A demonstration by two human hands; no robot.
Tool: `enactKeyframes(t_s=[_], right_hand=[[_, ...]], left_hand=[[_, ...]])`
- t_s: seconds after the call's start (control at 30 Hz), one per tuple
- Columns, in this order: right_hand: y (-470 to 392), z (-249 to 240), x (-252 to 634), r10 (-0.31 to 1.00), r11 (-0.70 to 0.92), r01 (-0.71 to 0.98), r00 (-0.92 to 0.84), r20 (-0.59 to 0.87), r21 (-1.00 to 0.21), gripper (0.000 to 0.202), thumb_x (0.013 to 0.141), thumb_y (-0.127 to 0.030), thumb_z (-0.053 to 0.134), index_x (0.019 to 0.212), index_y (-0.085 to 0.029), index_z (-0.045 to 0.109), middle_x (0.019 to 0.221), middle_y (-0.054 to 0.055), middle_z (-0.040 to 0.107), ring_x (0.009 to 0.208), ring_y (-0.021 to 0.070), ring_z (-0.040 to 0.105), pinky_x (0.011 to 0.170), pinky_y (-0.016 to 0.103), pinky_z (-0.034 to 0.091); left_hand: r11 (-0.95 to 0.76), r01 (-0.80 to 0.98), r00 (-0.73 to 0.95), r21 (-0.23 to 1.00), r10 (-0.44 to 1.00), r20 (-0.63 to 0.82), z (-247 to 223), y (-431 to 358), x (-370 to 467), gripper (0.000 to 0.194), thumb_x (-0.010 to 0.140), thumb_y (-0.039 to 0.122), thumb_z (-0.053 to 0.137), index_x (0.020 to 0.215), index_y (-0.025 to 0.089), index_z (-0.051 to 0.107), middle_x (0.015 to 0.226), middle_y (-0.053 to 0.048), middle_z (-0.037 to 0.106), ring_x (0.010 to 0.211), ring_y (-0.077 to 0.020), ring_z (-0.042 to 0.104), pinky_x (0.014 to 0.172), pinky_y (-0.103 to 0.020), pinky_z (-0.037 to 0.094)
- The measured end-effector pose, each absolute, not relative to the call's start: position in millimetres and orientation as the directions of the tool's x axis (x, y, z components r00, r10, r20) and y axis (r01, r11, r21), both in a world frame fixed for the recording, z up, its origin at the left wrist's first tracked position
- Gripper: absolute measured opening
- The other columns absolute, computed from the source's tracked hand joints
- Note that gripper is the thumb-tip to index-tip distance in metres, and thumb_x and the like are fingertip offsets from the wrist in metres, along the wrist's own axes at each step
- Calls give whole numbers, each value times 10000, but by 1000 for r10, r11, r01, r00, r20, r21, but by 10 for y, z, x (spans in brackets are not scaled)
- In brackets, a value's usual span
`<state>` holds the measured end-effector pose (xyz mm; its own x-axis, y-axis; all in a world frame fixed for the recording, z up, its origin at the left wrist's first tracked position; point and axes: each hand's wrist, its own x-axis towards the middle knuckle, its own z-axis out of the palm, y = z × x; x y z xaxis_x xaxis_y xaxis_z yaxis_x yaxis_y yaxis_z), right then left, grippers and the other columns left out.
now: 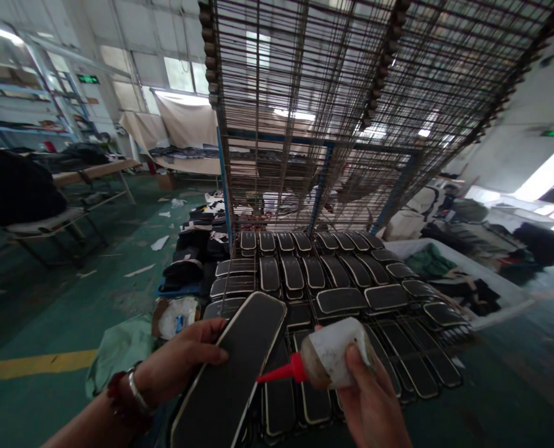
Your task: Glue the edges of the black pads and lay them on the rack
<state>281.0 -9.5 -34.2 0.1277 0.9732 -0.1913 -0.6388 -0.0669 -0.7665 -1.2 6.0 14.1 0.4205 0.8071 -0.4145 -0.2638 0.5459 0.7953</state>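
Observation:
My left hand (188, 354) is closed on the edge of a long dark panel (234, 373) with rounded corners and a pale line along its rim. The panel is held tilted in front of me, and its near end runs out of the frame. In my right hand (370, 392) is a squeeze glue bottle (335, 351) with a white label and a red nozzle. The bottle lies nearly sideways, its nozzle tip at the panel's right edge. Whether the tip touches the panel I cannot tell. Behind both hands, many similar panels (342, 300) lie in rows on wire racks.
A tall wire rack (304, 81) leans overhead. At the right stands a white bin (505, 305) with dark and green cloth. Dark fabric stacks (188, 255) and a green cloth (122, 348) are on the left floor. A chair (48, 221) stands farther left.

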Motion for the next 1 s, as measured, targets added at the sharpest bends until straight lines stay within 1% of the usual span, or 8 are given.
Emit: enactKeyframes(t_s=[0.1,0.2,0.37,0.47,0.6,0.7,0.8,1.0], right_hand=[[-143,-388,2802,986,-75,-632,68,-152,-771,489,779,-397,825,1211,-262,641,1135,107,699,1030,333,644,865,524,549],[-201,-382,2765,990,-73,-632,49,-134,-771,468,780,-386,824,1199,-272,649,1143,114,699,1014,337,652,859,531,547],[-309,-244,2648,987,-73,-632,67,-148,-772,442,739,-398,852,1132,-296,676,1123,110,711,1010,346,658,837,507,553],[-361,-171,2598,989,-65,-608,66,-131,-791,489,685,-434,879,1106,-283,680,1104,124,717,1022,360,651,823,488,552],[-415,-161,2585,997,-22,-547,49,-58,-837,560,664,-491,873,1121,-247,661,1112,166,704,1050,378,634,856,485,522],[-447,-183,2593,999,-3,-496,46,-30,-868,633,631,-534,874,1146,-253,635,1104,171,700,1019,394,638,812,498,531],[-469,-199,2592,999,9,-459,45,-13,-889,650,620,-558,867,1140,-253,623,1090,175,698,1003,409,638,770,505,541],[-472,-234,2560,998,35,-460,65,6,-887,630,643,-576,849,1142,-270,614,1101,165,700,1013,399,642,817,518,529]], left_hand=[[551,-275,393,787,812,-431,108,43,-28,319,695,67,670,1005,145,667,872,-72,789,746,-212,740,698,-318,578],[553,-297,395,778,813,-427,88,30,-44,332,708,62,652,1030,140,656,879,-78,787,757,-214,739,716,-327,576],[542,-299,354,785,827,-437,87,12,-76,349,713,74,656,1059,117,650,862,-94,786,762,-228,740,735,-339,574],[554,-297,322,778,825,-464,96,-1,-92,393,703,73,656,1094,110,639,833,-93,785,731,-230,740,715,-342,575],[553,-308,257,774,832,-492,113,-21,-108,408,698,78,658,1105,107,641,803,-87,782,717,-235,740,703,-342,570],[550,-330,233,768,835,-498,113,-32,-130,404,692,87,676,1095,106,647,793,-85,780,722,-241,740,709,-348,571],[546,-352,215,760,838,-502,103,-37,-158,383,695,103,693,1075,107,648,799,-89,784,698,-234,740,692,-342,577],[509,-407,61,758,844,-533,107,-41,-187,308,703,76,695,1006,109,647,735,-70,781,633,-224,739,636,-322,596]])
